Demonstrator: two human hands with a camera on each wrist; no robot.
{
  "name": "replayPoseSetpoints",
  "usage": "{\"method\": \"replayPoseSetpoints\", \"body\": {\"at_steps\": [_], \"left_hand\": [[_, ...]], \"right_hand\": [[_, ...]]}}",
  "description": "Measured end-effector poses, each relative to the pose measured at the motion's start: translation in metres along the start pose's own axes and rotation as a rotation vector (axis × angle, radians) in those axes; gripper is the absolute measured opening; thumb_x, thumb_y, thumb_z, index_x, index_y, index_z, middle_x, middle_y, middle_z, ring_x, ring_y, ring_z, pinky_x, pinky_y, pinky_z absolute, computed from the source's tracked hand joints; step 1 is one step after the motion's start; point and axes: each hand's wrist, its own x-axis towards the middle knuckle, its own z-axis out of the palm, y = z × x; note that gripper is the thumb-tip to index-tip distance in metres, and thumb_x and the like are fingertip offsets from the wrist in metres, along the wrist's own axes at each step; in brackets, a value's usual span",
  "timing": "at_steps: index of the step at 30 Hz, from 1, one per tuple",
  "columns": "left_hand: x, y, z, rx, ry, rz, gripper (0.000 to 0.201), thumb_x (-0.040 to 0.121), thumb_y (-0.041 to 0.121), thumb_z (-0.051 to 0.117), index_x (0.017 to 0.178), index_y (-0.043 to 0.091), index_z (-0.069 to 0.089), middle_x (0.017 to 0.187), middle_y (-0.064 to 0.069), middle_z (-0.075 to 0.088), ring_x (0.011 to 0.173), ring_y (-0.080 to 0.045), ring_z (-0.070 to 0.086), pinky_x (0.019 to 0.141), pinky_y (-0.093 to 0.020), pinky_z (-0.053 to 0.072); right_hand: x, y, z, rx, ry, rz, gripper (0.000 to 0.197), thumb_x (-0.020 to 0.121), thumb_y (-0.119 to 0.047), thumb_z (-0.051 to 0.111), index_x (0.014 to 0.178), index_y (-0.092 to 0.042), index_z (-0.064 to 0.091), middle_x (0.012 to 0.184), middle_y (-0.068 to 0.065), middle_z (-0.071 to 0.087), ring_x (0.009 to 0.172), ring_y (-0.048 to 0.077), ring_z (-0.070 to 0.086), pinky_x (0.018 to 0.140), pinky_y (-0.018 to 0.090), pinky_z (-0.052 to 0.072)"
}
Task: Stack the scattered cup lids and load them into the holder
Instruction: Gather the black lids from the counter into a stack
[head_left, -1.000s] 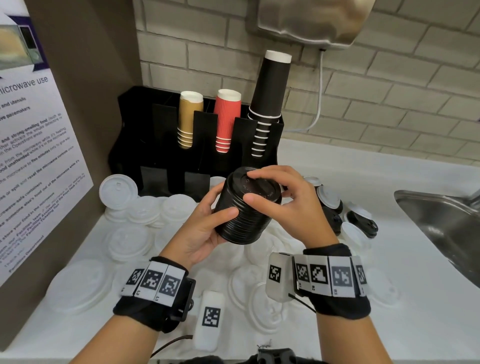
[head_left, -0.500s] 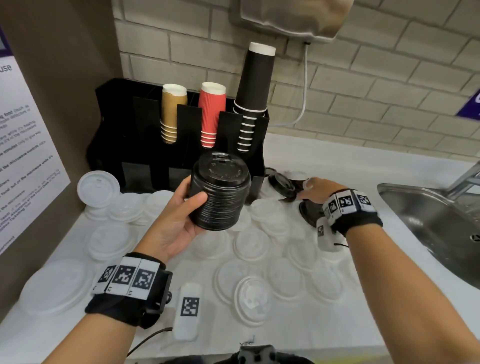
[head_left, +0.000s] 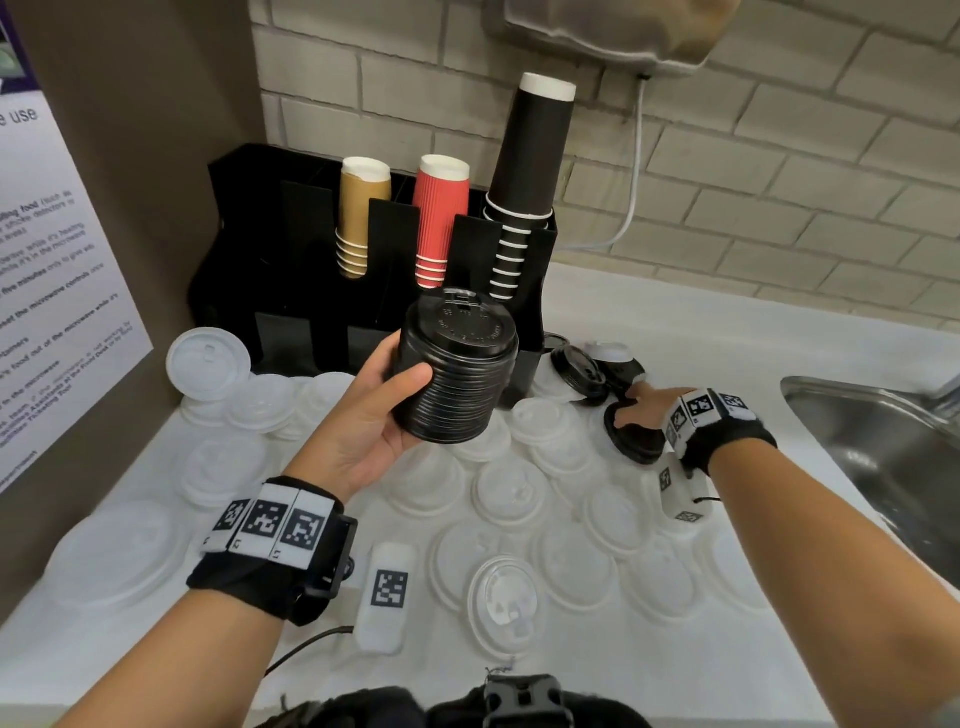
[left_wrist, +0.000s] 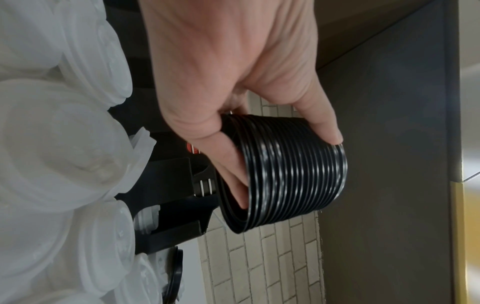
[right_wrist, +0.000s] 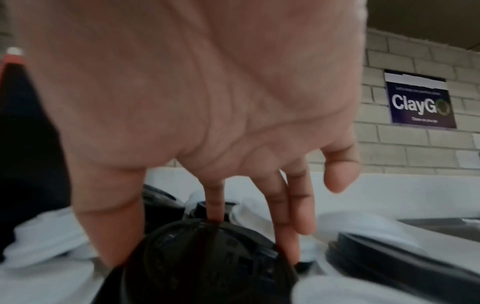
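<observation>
Meanwhile, the left hand (head_left: 363, 421) is gripping a tall stack of black lids (head_left: 453, 374), thumb curled across its near side and fingers wrapped round the far side, holding it tilted in the air just in front of the black holder (head_left: 291, 291). From the left wrist view, the thumb and fingers (left_wrist: 233, 170) are clasping the ribbed rims of the stack (left_wrist: 291, 170). The right hand (head_left: 641, 415) is reaching out over the worktop (head_left: 727, 332) to the right of the holder, and its fingertips (right_wrist: 288, 242) are closing round the edge of a single black lid (right_wrist: 207, 263) lying there, thumb on one side and fingers on the other. Other loose black lids (head_left: 579, 371) are lying just beyond it. White lids (head_left: 511, 491) are lying scattered across the worktop. Gold cups (head_left: 358, 218), red cups (head_left: 439, 218) and black cups (head_left: 530, 171) are standing in the holder's slots. A steel sink (head_left: 883, 441) is sitting at the right.
</observation>
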Motion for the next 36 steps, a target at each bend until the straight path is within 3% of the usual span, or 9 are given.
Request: {"method": "replayPoseSetpoints", "body": {"at_steps": [5,10,12,14,17,22,29,33,36], "left_hand": [[0.008,0.002,0.006,0.025,0.012,0.017,0.054,0.081,0.021,0.063,0.133,0.022,0.052,0.121,-0.003,0.067,0.112,-0.022,0.066,0.076,-0.035,0.057],[0.010,0.001,0.009,0.026,0.004,0.021,0.058,0.082,0.023,0.061,0.139,0.020,0.047,0.125,-0.005,0.065,0.115,-0.024,0.064,0.079,-0.036,0.058],[0.009,-0.001,0.009,0.024,0.006,0.016,0.058,0.081,0.024,0.062,0.137,0.020,0.049,0.125,-0.005,0.064,0.114,-0.024,0.064,0.078,-0.037,0.058],[0.008,-0.003,0.008,0.021,0.007,0.007,0.056,0.078,0.024,0.064,0.133,0.021,0.052,0.120,-0.003,0.067,0.108,-0.020,0.067,0.074,-0.035,0.058],[0.006,-0.006,0.007,0.015,0.021,0.003,0.059,0.071,0.026,0.072,0.127,0.022,0.056,0.113,-0.001,0.070,0.101,-0.017,0.070,0.069,-0.032,0.058],[0.006,-0.001,-0.003,0.010,0.027,-0.010,0.050,0.075,0.020,0.068,0.124,0.026,0.058,0.113,-0.001,0.069,0.099,-0.017,0.070,0.067,-0.032,0.058],[0.005,0.010,-0.015,0.002,-0.014,-0.027,0.051,0.072,0.019,0.069,0.121,0.031,0.060,0.111,0.002,0.071,0.098,-0.015,0.071,0.066,-0.031,0.058],[0.003,0.011,-0.022,-0.026,-0.018,-0.042,0.050,0.073,0.019,0.068,0.121,0.029,0.059,0.110,0.002,0.071,0.098,-0.016,0.071,0.067,-0.031,0.058],[0.003,0.010,-0.023,-0.031,-0.011,-0.053,0.049,0.074,0.021,0.068,0.121,0.029,0.060,0.113,0.001,0.071,0.100,-0.016,0.070,0.068,-0.032,0.058]], "right_hand": [[-0.017,-0.021,-0.031,0.158,-0.001,-0.065,0.056,0.088,-0.051,0.048,0.136,-0.025,0.032,0.124,0.017,0.055,0.110,0.032,0.053,0.091,0.038,0.039],[-0.077,-0.059,-0.061,0.615,0.086,-0.477,0.040,0.072,-0.053,0.050,0.109,-0.040,0.043,0.085,-0.001,0.057,0.075,0.016,0.056,0.068,0.030,0.046],[-0.105,-0.076,-0.065,0.775,0.072,-0.705,0.037,0.073,-0.038,0.053,0.108,-0.046,0.046,0.087,-0.006,0.054,0.076,0.007,0.057,0.072,0.026,0.050],[-0.125,-0.090,-0.065,0.795,0.088,-0.891,0.048,0.073,-0.022,0.059,0.115,-0.042,0.047,0.095,-0.006,0.050,0.081,0.004,0.056,0.075,0.022,0.050],[-0.144,-0.105,-0.062,0.714,0.127,-1.028,0.057,0.071,-0.014,0.065,0.119,-0.038,0.048,0.102,-0.007,0.046,0.090,0.007,0.050,0.074,0.022,0.048],[-0.153,-0.130,-0.065,0.552,0.211,-1.077,0.055,0.073,-0.018,0.067,0.123,-0.035,0.051,0.109,-0.004,0.048,0.097,0.006,0.048,0.076,0.006,0.038],[-0.164,-0.155,-0.069,0.490,0.179,-1.050,0.047,0.075,-0.016,0.065,0.119,-0.031,0.059,0.104,-0.016,0.049,0.094,-0.008,0.046,0.080,0.008,0.036],[-0.167,-0.160,-0.062,0.474,0.209,-1.033,0.050,0.078,-0.007,0.070,0.121,-0.029,0.059,0.111,-0.007,0.049,0.095,-0.008,0.046,0.081,0.008,0.036],[-0.170,-0.163,-0.058,0.488,0.232,-1.025,0.050,0.077,-0.008,0.072,0.120,-0.029,0.058,0.110,-0.009,0.047,0.095,-0.011,0.045,0.079,0.003,0.036]]}}
